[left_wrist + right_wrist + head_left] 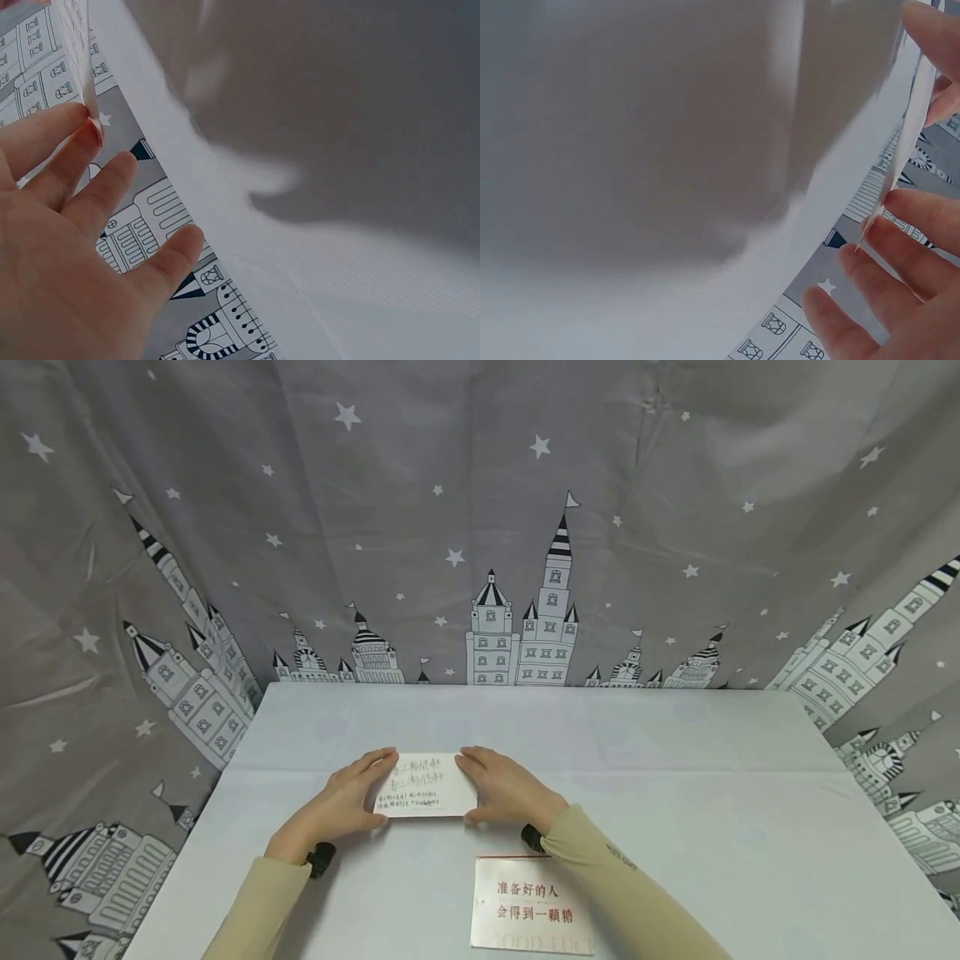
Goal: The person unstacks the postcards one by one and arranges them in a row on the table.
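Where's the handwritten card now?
In the head view, the handwritten card is below and slightly left of centre, held between the left hand and right hand.

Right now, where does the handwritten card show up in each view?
Head: the handwritten card is below centre, slightly left, held between left hand and right hand.
Left wrist: upper left, nearly edge-on.
Right wrist: right side, nearly edge-on.
Shared landmark: the grey castle-print backdrop.

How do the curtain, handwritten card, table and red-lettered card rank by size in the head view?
Curtain
Table
Red-lettered card, partly hidden by a sleeve
Handwritten card

The cards' true sizes may differ; nearness to the camera matters.
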`<control>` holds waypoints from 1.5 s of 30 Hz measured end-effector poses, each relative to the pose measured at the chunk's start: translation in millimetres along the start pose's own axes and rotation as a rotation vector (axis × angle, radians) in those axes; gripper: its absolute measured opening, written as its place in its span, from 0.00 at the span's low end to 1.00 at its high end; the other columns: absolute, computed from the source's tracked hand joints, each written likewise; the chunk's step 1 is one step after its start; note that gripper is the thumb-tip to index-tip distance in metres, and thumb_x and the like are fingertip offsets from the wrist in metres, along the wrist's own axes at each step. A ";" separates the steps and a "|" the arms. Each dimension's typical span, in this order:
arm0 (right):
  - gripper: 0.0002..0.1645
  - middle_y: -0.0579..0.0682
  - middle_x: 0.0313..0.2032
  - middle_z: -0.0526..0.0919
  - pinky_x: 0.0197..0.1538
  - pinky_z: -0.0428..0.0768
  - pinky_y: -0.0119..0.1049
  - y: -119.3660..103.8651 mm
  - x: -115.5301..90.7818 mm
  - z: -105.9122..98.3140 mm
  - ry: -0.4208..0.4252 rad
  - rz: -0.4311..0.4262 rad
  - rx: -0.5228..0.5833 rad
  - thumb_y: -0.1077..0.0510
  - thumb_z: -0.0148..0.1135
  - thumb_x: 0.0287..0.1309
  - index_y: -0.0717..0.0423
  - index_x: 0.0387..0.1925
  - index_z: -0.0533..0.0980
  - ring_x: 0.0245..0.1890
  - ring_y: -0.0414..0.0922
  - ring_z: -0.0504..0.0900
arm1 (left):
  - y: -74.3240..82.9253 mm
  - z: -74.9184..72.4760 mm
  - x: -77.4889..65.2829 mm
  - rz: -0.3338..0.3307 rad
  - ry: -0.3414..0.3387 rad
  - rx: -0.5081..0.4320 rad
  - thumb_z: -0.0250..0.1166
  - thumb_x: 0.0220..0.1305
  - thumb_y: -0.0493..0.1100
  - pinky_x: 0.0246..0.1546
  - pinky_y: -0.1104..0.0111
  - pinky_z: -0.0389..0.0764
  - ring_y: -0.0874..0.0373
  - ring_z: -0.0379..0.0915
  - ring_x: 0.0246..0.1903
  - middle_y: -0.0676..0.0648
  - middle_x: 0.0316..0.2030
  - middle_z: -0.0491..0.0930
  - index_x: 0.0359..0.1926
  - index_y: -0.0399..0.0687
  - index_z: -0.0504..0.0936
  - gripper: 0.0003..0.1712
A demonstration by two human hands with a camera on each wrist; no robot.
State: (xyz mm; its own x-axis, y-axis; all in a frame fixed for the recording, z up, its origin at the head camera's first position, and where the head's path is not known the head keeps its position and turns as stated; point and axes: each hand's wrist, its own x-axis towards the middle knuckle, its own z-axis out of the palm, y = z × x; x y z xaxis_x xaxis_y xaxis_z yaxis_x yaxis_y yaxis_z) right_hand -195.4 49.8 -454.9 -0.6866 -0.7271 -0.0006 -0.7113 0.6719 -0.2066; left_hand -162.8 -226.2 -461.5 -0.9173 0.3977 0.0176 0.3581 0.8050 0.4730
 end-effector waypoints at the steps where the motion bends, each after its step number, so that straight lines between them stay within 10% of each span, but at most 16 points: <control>1: 0.55 0.57 0.68 0.62 0.68 0.59 0.40 0.0 1.7 -0.4 -0.007 0.006 0.005 0.41 0.73 0.45 0.63 0.68 0.61 0.67 0.51 0.62 | -0.9 -0.4 0.8 -0.003 -0.003 -0.004 0.76 0.40 0.38 0.60 0.37 0.56 0.36 0.55 0.65 0.37 0.68 0.58 0.68 0.33 0.61 0.53; 45: 0.52 0.54 0.69 0.60 0.68 0.59 0.40 23.7 60.5 3.1 -0.086 0.083 0.051 0.42 0.72 0.48 0.58 0.70 0.60 0.68 0.50 0.60 | -42.1 -10.0 49.1 -0.063 -0.074 -0.026 0.71 0.41 0.37 0.58 0.34 0.56 0.33 0.48 0.67 0.34 0.69 0.54 0.69 0.31 0.58 0.53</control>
State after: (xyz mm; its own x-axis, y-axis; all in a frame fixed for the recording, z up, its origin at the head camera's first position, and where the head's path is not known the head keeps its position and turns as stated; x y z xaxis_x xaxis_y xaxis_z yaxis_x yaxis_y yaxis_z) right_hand -253.4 21.4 -462.9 -0.7259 -0.6800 -0.1033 -0.6422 0.7239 -0.2521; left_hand -224.7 -244.9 -471.7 -0.9220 0.3792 -0.0779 0.2946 0.8179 0.4943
